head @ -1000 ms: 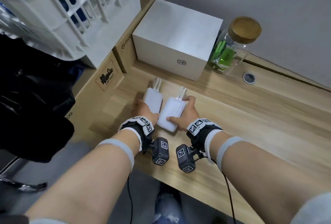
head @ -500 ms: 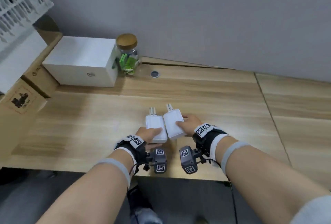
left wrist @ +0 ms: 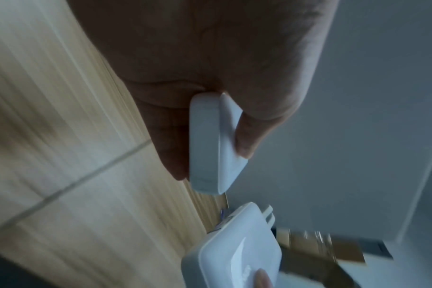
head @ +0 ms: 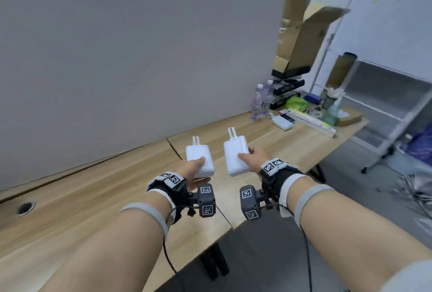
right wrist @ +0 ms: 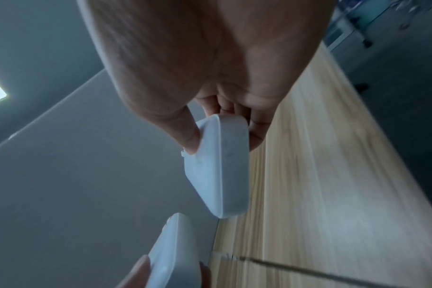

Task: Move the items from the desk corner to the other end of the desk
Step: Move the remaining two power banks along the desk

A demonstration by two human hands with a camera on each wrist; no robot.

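Carry step, both hands loaded. The left power bank [head: 199, 159] is gripped at its near end by the left hand [head: 192, 170], thumb on the top face and fingers underneath; it is held clear above the table [head: 93, 203]. Just to its right, not touching it, the right power bank [head: 236, 156] is gripped the same way by the right hand [head: 254, 157]; the right wrist view shows the thumb on one broad face and curled fingers [right wrist: 255, 132] on the other.

Judgement on technique: both banks are best kept level and apart while carried towards the far right end, since each is pinched at one end only and could pivot. A clear patch near the white pack [head: 282, 122] already lying there should be chosen, short of the bottles [head: 259, 102] and clutter. The banks are best set down flat before the grips are released.

Materials and shapes: both banks are flat white rectangular slabs with rounded corners and edges, smooth plastic by appearance, so likely slippery. A short white loop projects from each far end. The table is pale wood-grain board with a seam between panels and a round cable hole [head: 25, 207] at the near left.
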